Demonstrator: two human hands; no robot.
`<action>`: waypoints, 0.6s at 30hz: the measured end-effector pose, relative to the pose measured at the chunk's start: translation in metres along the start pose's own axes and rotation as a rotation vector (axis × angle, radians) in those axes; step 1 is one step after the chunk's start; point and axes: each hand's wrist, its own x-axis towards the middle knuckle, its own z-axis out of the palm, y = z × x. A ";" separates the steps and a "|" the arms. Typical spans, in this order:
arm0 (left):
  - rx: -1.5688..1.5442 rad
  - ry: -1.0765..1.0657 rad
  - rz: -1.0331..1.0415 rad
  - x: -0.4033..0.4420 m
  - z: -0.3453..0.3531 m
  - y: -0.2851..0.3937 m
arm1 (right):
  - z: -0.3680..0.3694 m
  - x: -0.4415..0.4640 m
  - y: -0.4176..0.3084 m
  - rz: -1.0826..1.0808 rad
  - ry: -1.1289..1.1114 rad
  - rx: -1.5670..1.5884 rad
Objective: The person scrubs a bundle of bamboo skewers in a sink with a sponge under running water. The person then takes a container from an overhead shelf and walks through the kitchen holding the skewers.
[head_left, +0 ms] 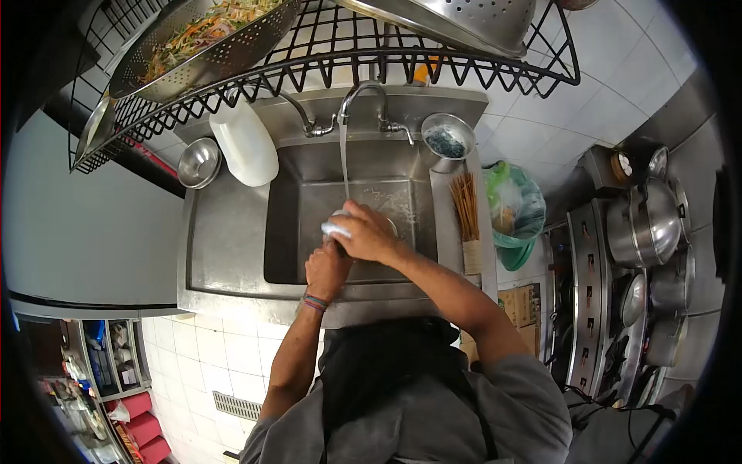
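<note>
Over the sink (290, 232), my two hands are close together. My left hand (326, 272) is closed around a dark, narrow thing, perhaps a handle, mostly hidden by the fingers. Just above it, my right hand (369, 233) is closed on a small white sponge or cloth (335, 230), pressed against the held thing. A rounded rim shows past the right hand; what it belongs to I cannot tell. Water runs from the tap (363, 89) in a thin stream behind my hands.
A white jug (243, 143) and a metal bowl (199, 163) stand left of the sink. To its right are a metal pot (447, 143), a stick brush (466, 216) and a lined green bin (529, 209). A black wire rack (325, 66) with a colander (209, 77) hangs above.
</note>
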 end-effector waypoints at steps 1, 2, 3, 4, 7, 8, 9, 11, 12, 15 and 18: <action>0.026 0.002 0.010 0.000 0.000 0.000 | -0.006 0.005 0.009 0.101 -0.040 -0.060; 0.053 0.004 0.015 -0.003 0.001 -0.002 | -0.009 0.008 0.023 0.200 -0.082 -0.118; 0.085 -0.003 0.021 -0.010 0.003 -0.006 | -0.009 0.009 0.037 0.305 -0.124 -0.171; 0.120 -0.011 0.030 -0.015 0.003 -0.009 | -0.012 0.013 0.052 0.306 -0.153 -0.274; 0.107 -0.069 0.019 -0.016 0.003 -0.008 | -0.015 0.012 0.039 0.150 0.234 -0.202; 0.097 -0.056 0.030 -0.017 0.007 -0.008 | -0.016 0.010 0.020 0.120 0.190 -0.127; 0.091 -0.045 0.045 -0.015 0.010 -0.009 | -0.021 0.009 -0.006 0.094 0.152 -0.051; 0.082 -0.030 0.062 -0.008 0.009 -0.005 | -0.002 0.000 -0.011 0.056 -0.027 -0.074; 0.075 -0.028 0.058 -0.006 0.005 -0.001 | 0.005 -0.002 -0.001 0.046 0.010 -0.049; 0.109 0.003 0.066 -0.009 0.006 -0.004 | 0.006 0.002 0.040 0.276 0.025 -0.190; 0.124 -0.031 0.024 -0.008 0.010 -0.013 | -0.017 0.011 0.052 0.293 0.057 -0.200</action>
